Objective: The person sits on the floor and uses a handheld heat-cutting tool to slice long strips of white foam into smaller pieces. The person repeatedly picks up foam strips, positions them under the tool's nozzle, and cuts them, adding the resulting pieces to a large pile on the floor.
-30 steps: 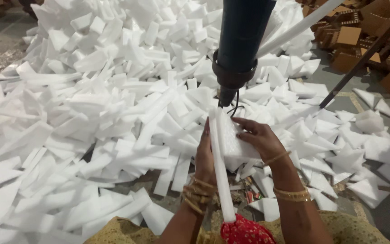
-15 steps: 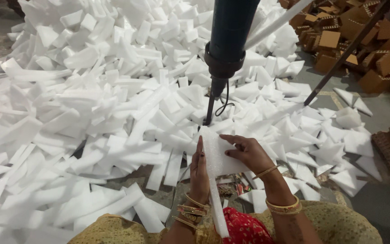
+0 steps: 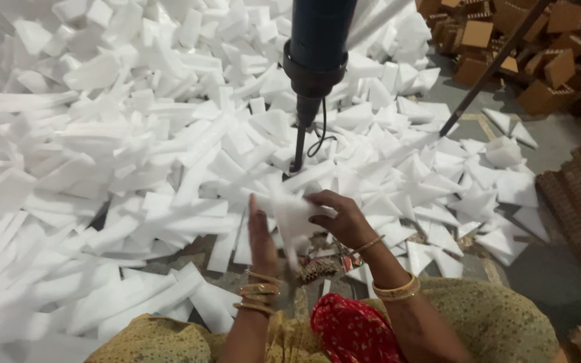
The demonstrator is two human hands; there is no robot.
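1. Two hands of mine meet just below the middle of the frame, both on one white foam piece (image 3: 292,218), which is blurred.
2. My right hand (image 3: 344,218) is curled over the foam piece's right edge, fingers bent around it, so that grip is closed on the foam.
3. My left hand (image 3: 261,235) stands edge-on with fingers straight and flat against the foam's left side; it presses rather than wraps, an open palm.
4. So the foam piece sits between my two hands, its top poking up above both of them and its lower end trailing down toward my lap.
5. Straight above the foam, a dark blue tool (image 3: 319,47) hangs from the top centre of the frame, its thin rod (image 3: 298,144) pointing down and ending just above the foam's upper edge.
6. White foam offcuts (image 3: 102,154) cover the floor across the left and centre.
7. Brown cardboard boxes (image 3: 546,47) sit in the upper right corner.
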